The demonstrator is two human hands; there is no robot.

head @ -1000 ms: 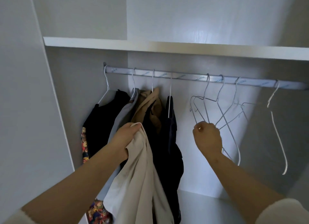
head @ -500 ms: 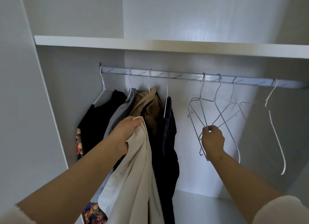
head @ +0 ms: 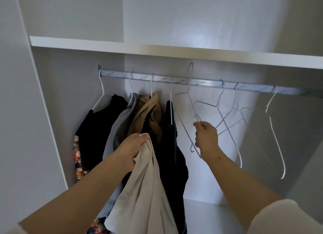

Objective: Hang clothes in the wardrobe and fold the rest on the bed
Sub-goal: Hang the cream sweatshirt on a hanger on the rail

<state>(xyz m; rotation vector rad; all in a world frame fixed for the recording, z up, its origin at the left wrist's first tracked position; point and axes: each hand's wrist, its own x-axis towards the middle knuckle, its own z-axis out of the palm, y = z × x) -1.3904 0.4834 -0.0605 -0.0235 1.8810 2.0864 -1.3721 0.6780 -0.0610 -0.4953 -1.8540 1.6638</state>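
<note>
Since half a second ago, right hand (head: 206, 139) has raised one wire hanger (head: 188, 87); its hook now stands above the rail (head: 206, 82). Its fingers are clenched round the lower wire. Left hand (head: 132, 149) grips the beige garment (head: 145, 190), hanging before the hung clothes (head: 153, 111). I judge the freed hanger may snag the empty hangers (head: 218, 105) just beside it, since their wires cross.

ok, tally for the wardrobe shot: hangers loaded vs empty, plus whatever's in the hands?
loaded hangers on the rail: 4
empty hangers on the rail: 3
held hanger, in the right hand, hook above the rail: 1
beige garment, in the left hand: 1
Total: 9
</note>
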